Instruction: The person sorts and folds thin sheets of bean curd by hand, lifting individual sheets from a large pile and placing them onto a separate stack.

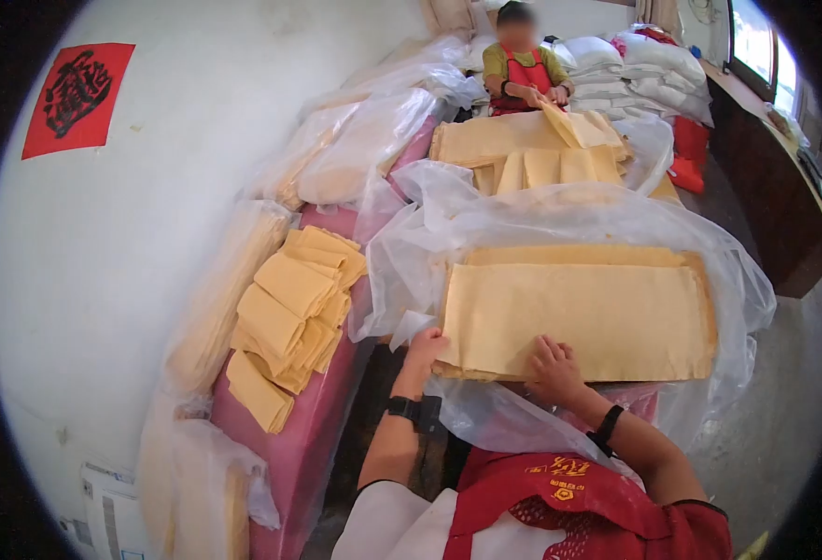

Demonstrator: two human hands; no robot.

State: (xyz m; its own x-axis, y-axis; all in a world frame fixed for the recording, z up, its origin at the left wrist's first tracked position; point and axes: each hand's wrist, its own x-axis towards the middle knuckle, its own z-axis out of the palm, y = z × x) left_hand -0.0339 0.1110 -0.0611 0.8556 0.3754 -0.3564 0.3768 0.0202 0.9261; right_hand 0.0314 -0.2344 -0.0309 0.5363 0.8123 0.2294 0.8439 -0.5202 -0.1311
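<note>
A: Near side, quick. Hands?
B: Left hand [427,347] at the left edge of the wide tan stack [579,313]; can't tell if it's gripping. Right hand [556,371] palm down on the top sheet, fingers slightly bent, holding nothing.
A: Stack's where?
B: Right before the person, flat on clear plastic [745,275].
A: Done versus left?
B: Folded tan pieces [285,289] heaped on the pink surface [310,448], leftward: done, probably. Wide stack's unfolded, so plenty looks left. Total unclear.
A: Far end?
B: More tan sheets [495,135]; co-worker [523,79] holds one up. White sacks [658,67] behind.
</note>
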